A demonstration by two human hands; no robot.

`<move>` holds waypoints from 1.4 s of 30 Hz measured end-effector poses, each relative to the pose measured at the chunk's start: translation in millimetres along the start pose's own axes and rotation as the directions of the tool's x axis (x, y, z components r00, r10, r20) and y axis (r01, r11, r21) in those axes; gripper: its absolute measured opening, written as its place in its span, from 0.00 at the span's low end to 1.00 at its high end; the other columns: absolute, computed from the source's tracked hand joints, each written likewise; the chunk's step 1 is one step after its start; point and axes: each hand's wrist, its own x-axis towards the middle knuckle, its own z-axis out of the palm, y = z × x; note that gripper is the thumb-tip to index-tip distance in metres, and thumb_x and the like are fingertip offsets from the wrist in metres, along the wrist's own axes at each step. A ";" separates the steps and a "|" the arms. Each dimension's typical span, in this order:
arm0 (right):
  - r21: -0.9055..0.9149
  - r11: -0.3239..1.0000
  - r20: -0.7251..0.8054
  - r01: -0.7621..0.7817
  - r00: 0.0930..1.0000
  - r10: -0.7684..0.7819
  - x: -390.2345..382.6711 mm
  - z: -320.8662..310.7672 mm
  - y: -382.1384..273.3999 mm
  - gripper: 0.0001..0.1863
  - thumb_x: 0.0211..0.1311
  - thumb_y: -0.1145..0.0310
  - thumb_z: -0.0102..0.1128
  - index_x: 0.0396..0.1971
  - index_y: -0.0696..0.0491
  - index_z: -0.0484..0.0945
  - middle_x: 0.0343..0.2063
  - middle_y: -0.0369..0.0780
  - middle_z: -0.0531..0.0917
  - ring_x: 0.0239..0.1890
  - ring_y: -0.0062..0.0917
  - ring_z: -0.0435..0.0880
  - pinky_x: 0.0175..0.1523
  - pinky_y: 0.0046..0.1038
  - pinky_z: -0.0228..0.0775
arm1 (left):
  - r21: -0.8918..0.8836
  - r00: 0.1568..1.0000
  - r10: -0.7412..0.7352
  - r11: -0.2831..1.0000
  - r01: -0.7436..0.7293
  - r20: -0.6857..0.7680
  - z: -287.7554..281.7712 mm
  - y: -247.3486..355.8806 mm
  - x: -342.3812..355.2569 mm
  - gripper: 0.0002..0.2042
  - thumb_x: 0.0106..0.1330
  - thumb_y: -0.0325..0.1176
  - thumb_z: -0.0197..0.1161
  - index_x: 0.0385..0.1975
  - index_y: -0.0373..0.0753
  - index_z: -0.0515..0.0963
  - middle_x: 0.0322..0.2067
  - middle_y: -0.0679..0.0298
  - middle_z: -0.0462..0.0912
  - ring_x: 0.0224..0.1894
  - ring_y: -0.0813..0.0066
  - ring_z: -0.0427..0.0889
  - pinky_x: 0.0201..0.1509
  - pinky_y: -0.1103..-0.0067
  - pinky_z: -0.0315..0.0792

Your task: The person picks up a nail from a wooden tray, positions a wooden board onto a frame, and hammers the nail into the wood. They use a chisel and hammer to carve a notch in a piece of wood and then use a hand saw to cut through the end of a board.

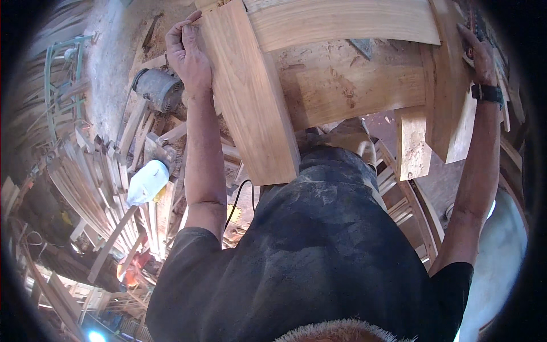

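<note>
My left hand (188, 60) has its fingers curled together at the left edge of an upright-running light board (245, 91); what they pinch, if anything, is too small to tell. My right hand (481, 57), with a watch on the wrist, is curled at the outer edge of a right-hand board (441, 108), beside something dark that is unclear. A curved plank (342, 20) spans between these boards at the top, above a wider, sawdust-marked piece (347, 85). A shorter board (413, 145) hangs below on the right.
At left are a grey metal cylinder (156, 91), stacked wood strips (99, 194), a white plastic container (148, 182) and a green metal frame (54, 80). A pale curved surface (501, 245) is at lower right. A black cable (233, 208) hangs near my left forearm.
</note>
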 end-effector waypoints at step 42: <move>0.213 0.942 0.115 0.259 0.951 -0.287 -186.4 136.6 -122.8 0.10 0.76 0.62 0.58 0.45 0.54 0.77 0.23 0.28 0.73 0.20 0.09 0.65 0.24 0.16 0.54 | 0.462 0.951 0.038 0.867 -0.184 0.306 8.7 39.3 1.2 0.06 0.68 0.33 0.70 0.42 0.42 0.88 0.39 0.69 0.89 0.47 0.74 0.83 0.62 0.71 0.70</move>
